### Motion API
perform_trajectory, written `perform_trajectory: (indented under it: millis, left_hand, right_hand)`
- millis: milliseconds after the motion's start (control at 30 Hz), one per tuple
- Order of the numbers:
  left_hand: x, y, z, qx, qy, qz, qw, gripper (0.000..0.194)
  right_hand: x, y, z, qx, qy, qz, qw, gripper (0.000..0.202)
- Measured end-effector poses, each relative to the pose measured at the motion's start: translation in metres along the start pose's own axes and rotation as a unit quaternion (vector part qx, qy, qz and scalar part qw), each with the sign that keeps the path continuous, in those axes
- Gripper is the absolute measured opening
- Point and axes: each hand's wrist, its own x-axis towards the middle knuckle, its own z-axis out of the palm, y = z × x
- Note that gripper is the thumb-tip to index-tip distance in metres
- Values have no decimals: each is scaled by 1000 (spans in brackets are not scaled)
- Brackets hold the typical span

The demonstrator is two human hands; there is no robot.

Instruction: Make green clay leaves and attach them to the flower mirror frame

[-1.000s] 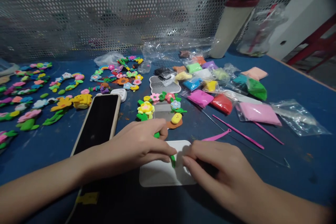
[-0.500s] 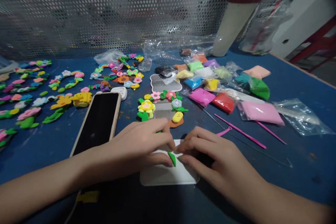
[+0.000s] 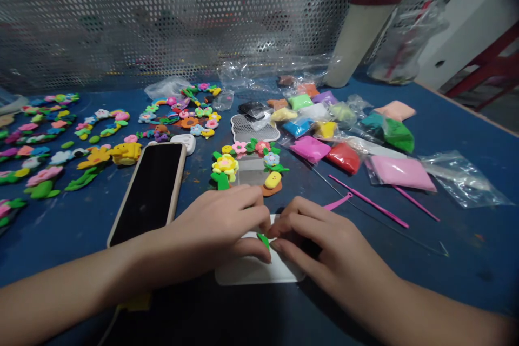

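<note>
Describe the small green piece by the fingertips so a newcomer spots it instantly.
On the blue table, find the white board under both hands. By the left hand's thumb, near the right hand's fingertips, is the slim green piece. Unlike the green leaves in the flower ring beyond, it shows against plain white.

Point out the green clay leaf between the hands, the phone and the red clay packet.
Green clay leaf (image 3: pixel 263 240): head view, its middle.
Phone (image 3: pixel 151 190): head view, dark screen.
Red clay packet (image 3: pixel 344 158): head view, packet's middle.
</note>
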Motion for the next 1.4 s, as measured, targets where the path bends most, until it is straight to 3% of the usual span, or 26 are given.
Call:
perform_trajectory:
  millis: [600,833,1400]
  left_hand:
    - [-1,-1,3,-45,-11,-8,999,25]
    - [1,-2,3,-35,-13,-6,999,26]
    - [-1,-4,4,-25,-7,6,1000,28]
  right_hand:
    - [1,-1,-2,-8,-14,-21,1000,15]
    - [1,-6,-8,36,-14,32,999,21]
    - [3,-7,-6,40,-26,38,998,23]
